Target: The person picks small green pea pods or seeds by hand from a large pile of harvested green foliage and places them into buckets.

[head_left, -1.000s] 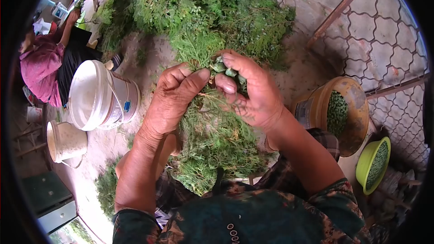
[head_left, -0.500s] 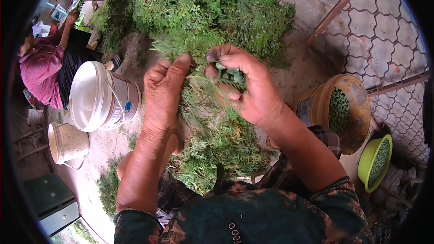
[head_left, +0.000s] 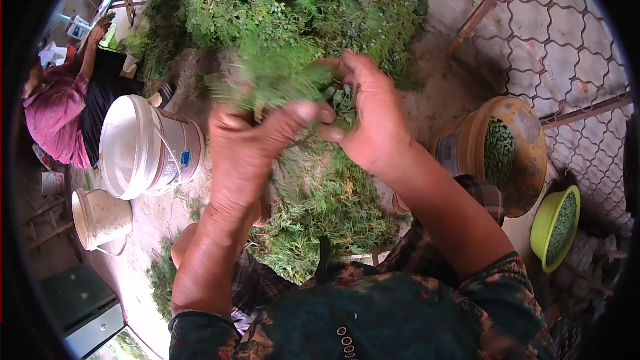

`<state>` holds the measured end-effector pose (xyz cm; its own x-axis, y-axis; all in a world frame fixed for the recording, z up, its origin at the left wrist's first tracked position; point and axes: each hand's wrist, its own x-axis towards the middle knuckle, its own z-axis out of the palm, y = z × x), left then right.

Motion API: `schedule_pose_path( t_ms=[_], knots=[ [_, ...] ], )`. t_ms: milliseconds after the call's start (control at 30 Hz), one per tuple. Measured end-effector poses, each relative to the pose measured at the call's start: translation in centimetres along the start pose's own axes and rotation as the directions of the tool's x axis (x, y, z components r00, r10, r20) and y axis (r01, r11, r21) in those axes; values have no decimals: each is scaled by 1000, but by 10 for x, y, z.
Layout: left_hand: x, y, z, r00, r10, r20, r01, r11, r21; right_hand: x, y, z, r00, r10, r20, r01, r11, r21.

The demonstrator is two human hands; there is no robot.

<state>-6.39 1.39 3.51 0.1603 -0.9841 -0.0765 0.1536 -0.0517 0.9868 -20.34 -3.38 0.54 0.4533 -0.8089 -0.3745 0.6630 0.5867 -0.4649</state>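
Observation:
My left hand point(head_left: 240, 137) is closed around a leafy evergreen sprig point(head_left: 277, 73), which is smeared by motion. My right hand point(head_left: 377, 117) is curled, its palm cupping several small green seed cones point(head_left: 341, 102). The two hands almost meet, with the left thumb close to the right fingertips. Beyond them lies a big heap of cut evergreen branches point(head_left: 260, 3) dotted with pale cones. Below the hands, between my knees, more loose sprigs point(head_left: 323, 217) are spread on the ground.
At right stand a yellowish bucket point(head_left: 460, 143) and a lime-green basin point(head_left: 539, 227), both holding green cones, near a wire mesh fence point(head_left: 553, 33). At left are a large white bucket point(head_left: 123, 150), a smaller pail point(head_left: 110, 217) and a seated person point(head_left: 60, 113).
The left hand has turned and its thumb has moved right, toward the right hand. The sprig has swung up across the gap between both hands. The right hand still cups cones.

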Motion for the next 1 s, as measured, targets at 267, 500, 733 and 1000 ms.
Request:
schedule_pose_path(
  t_ms=[267, 500, 733, 1000],
  knots=[
    [-1, -27, 12, 919, 290, 265, -393, 659, 641, 9, 19, -8, 979, -201, 35, 202, 979, -32],
    [6, -15, 14, 990, -75, 123, 79, 996, -32, 2, 4, -2, 999, 50, 11, -51, 995, 84],
    [16, -14, 4, 954, -298, -17, 289, 935, -205, -9, 4, 14, 994, 23, -110, -28, 999, -40],
    [35, -20, -29, 932, -358, -48, 295, 831, -471, -10, 5, -2, 995, 75, 65, -62, 983, -173]
  ],
)
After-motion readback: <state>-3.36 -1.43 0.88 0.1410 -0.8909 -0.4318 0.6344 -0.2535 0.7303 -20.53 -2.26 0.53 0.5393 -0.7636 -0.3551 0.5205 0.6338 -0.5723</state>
